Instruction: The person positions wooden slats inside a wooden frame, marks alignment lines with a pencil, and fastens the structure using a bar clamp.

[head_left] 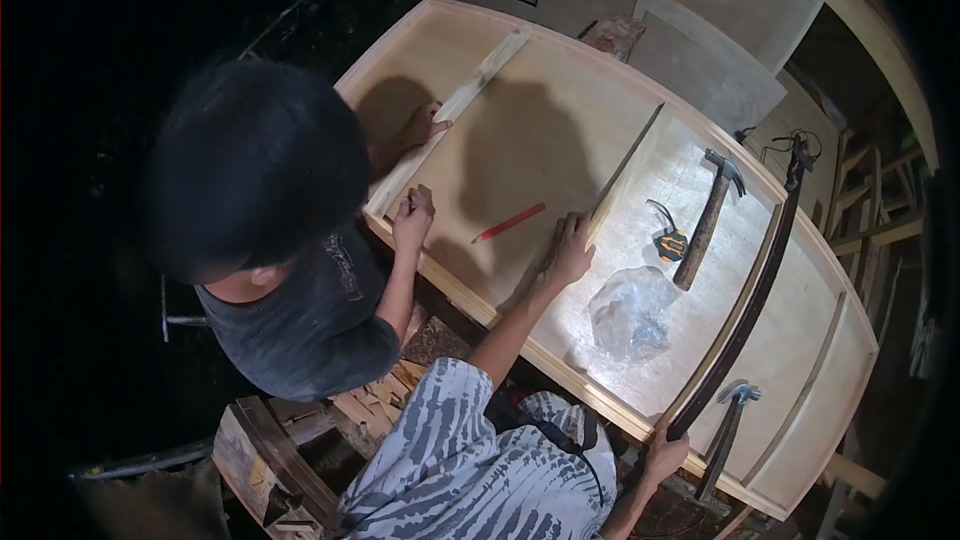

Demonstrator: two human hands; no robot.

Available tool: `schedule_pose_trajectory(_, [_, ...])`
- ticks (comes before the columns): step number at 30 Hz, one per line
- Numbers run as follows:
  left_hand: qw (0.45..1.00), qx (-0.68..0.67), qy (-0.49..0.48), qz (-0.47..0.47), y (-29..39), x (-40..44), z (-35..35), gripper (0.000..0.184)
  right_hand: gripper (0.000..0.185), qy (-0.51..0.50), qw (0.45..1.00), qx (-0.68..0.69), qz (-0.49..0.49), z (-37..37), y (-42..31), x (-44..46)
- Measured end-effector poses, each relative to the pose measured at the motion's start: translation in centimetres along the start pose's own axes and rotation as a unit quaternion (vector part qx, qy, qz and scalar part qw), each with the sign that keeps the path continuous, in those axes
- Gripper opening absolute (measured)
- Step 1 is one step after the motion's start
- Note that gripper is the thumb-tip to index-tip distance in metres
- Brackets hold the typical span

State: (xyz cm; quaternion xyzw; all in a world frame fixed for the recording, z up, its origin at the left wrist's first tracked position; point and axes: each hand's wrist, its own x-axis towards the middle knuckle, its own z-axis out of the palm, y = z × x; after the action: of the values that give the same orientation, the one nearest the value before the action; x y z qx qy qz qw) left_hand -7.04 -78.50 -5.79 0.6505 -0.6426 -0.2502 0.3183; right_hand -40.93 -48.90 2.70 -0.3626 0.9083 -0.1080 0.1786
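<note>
In the head view, the left hand rests bent fingers against the crosspiece across the framed panel, seemingly steadying it; the right hand curls at the dark bar's near end, perhaps bracing it. Whether either grips, I cannot tell.

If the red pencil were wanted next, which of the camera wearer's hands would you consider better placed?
Probably the left. The left hand is at the wooden bar, close to the red pencil; the right hand is farther away, by the dark strip.
</note>
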Motion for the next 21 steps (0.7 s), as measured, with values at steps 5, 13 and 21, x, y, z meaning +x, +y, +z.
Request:
schedule_pose_trajectory(5, [0.996,0.041,0.074,0.039,-0.4,-0.3,1.1,0.073,0.058,0.004,1.0,0.011,0.008,-0.5,-0.8,-0.5])
schedule_pose_trajectory(13, [0.999,0.034,0.019,0.023,-2.1,0.3,1.2,0.071,0.058,-0.012,1.0,0.026,0.009,-0.1,0.2,-0.1])
schedule_pose_trajectory(21, [0.994,0.023,0.108,-0.008,0.0,8.5,-18.6,0.061,0.052,0.006,1.0,0.013,0.012,0.0,-0.3,0.0])
